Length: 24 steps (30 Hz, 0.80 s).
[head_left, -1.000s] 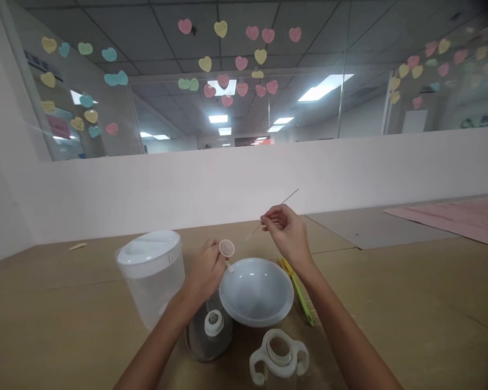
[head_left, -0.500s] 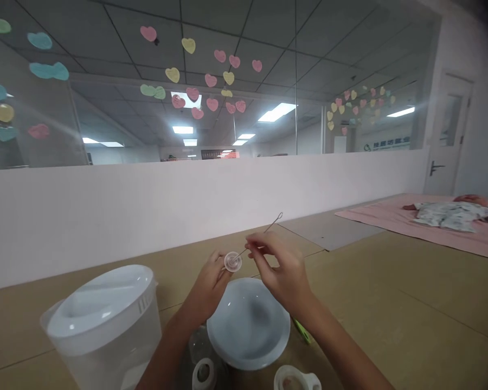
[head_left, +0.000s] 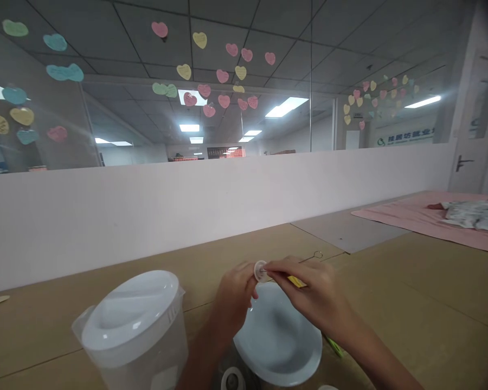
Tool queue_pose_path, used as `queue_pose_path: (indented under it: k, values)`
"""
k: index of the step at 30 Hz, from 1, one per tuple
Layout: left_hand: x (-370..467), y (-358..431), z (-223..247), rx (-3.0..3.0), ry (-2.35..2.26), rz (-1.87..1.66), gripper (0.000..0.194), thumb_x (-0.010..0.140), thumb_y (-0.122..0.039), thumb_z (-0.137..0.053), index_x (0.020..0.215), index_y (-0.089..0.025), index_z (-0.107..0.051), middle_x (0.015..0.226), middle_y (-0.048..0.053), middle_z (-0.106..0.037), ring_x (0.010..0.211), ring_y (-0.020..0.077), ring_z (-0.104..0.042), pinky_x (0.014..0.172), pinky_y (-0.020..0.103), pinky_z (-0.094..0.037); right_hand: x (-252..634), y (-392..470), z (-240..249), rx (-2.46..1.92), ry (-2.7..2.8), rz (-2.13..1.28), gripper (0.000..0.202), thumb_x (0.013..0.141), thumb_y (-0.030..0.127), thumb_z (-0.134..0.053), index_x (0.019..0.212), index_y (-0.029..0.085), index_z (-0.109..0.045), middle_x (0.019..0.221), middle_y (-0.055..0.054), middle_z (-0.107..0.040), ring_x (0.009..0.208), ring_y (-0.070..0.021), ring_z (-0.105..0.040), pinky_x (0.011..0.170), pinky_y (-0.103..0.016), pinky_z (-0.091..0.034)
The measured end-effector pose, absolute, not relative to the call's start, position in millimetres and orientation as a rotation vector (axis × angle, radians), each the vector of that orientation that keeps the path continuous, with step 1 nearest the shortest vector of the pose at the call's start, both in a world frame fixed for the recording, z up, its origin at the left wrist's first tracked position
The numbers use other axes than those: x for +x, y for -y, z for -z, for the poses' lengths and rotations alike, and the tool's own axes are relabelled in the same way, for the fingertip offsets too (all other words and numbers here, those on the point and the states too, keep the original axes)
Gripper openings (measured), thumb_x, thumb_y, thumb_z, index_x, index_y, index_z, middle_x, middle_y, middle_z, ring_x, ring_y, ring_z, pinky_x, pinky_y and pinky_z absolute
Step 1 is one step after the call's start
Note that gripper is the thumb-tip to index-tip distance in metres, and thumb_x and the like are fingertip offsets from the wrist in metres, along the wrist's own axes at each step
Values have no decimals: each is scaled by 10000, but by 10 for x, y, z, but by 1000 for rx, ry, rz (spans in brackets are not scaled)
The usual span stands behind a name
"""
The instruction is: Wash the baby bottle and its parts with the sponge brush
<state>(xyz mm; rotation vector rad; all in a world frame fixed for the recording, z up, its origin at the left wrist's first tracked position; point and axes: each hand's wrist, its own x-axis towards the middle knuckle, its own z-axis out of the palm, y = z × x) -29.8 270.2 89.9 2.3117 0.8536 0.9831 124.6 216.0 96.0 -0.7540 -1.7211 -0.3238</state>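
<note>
The left hand (head_left: 238, 290) is pinching a small, round, translucent piece (head_left: 260, 272) at its fingertips, turning the piece's face towards the right hand (head_left: 309, 287). The right hand is pinching a thin wire tool (head_left: 308, 259) between thumb and fingers; its near end is meeting the middle of the round piece, while its looped end is sticking out beyond the right knuckles. How deep the wire is reaching, I cannot tell, as the fingers are covering it. Below both hands a pale bowl (head_left: 280, 346) is sitting, and a yellow-and-green utensil (head_left: 334, 348) is lying partly hidden behind the right hand and wrist. To the left of the left hand a lidded pitcher (head_left: 142, 346) is standing; below that hand, a white ring (head_left: 232, 379) is showing at the lower edge. Well beyond the right hand, a pink cloth (head_left: 390, 214) is lying spread out.
</note>
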Motion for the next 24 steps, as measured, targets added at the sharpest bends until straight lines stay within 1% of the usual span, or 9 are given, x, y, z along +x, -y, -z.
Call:
queue_pose_path:
  k: [7, 9, 11, 13, 15, 16, 18, 21, 24]
  values:
    - [-323, -2680, -925, 2364, -817, -956, 306, 913, -258, -329, 720, -182, -554, 637, -21, -507, 579, 104, -464, 550, 214, -345, 1269, -2267, -887, -903, 1758, 173, 221, 832, 104, -546, 828, 259, -704, 749, 33, -715, 629, -118, -665, 584, -209, -519]
    - [-345, -2715, -920, 2366, -798, -904, 280, 900, -266, -355, 718, -179, -549, 641, -19, -524, 596, 110, -484, 565, 216, -348, 1281, -2270, -888, -951, 1759, 66, 192, 835, 146, -562, 894, 265, -700, 772, 27, -718, 651, -120, -671, 577, -199, -532]
    - [-358, -2764, -901, 2372, -779, -855, 253, 874, -249, -378, 681, -173, -522, 633, -19, -525, 593, 111, -491, 571, 218, -346, 1292, -2239, -912, -973, 1724, -11, 211, 848, 214, -564, 1029, 262, -663, 816, 7, -717, 665, -126, -671, 543, -195, -537]
    - [-358, -2813, -873, 2389, -769, -808, 238, 849, -225, -388, 636, -170, -479, 611, -23, -510, 578, 108, -485, 565, 219, -335, 1302, -2182, -952, -951, 1630, 13, 291, 867, 268, -542, 1152, 246, -592, 832, -13, -708, 619, -120, -651, 496, -194, -521]
    - [-344, -2845, -850, 2432, -787, -778, 233, 833, -211, -393, 609, -170, -444, 600, -26, -503, 574, 108, -477, 558, 223, -318, 1316, -2128, -991, -929, 1507, 143, 322, 886, 283, -509, 1199, 217, -546, 775, -12, -691, 521, -99, -597, 454, -189, -479]
    - [-334, -2849, -843, 2457, -805, -766, 233, 829, -211, -396, 603, -171, -436, 599, -25, -505, 576, 109, -473, 556, 225, -310, 1324, -2114, -1005, -940, 1460, 237, 295, 894, 285, -494, 1167, 198, -563, 708, -2, -673, 466, -88, -556, 432, -185, -445]
    - [-308, -2836, -843, 2482, -827, -751, 241, 830, -217, -397, 596, -170, -429, 603, -22, -510, 584, 113, -470, 556, 226, -306, 1343, -2123, -1012, -1013, 1427, 443, 229, 906, 302, -471, 975, 170, -645, 556, 17, -608, 387, -73, -473, 396, -186, -359]
    - [-271, -2776, -864, 2436, -781, -707, 268, 857, -264, -386, 613, -171, -446, 619, -16, -521, 593, 117, -492, 551, 217, -320, 1367, -2213, -977, -1176, 1462, 693, 418, 923, 353, -435, 601, 161, -620, 399, 24, -477, 336, -67, -383, 393, -217, -251]
    - [-245, -2728, -876, 2406, -731, -680, 282, 877, -314, -386, 647, -174, -469, 624, -17, -532, 580, 116, -500, 554, 217, -327, 1385, -2284, -947, -1281, 1461, 803, 513, 934, 385, -397, 505, 161, -567, 375, 19, -432, 341, -73, -367, 414, -231, -211]
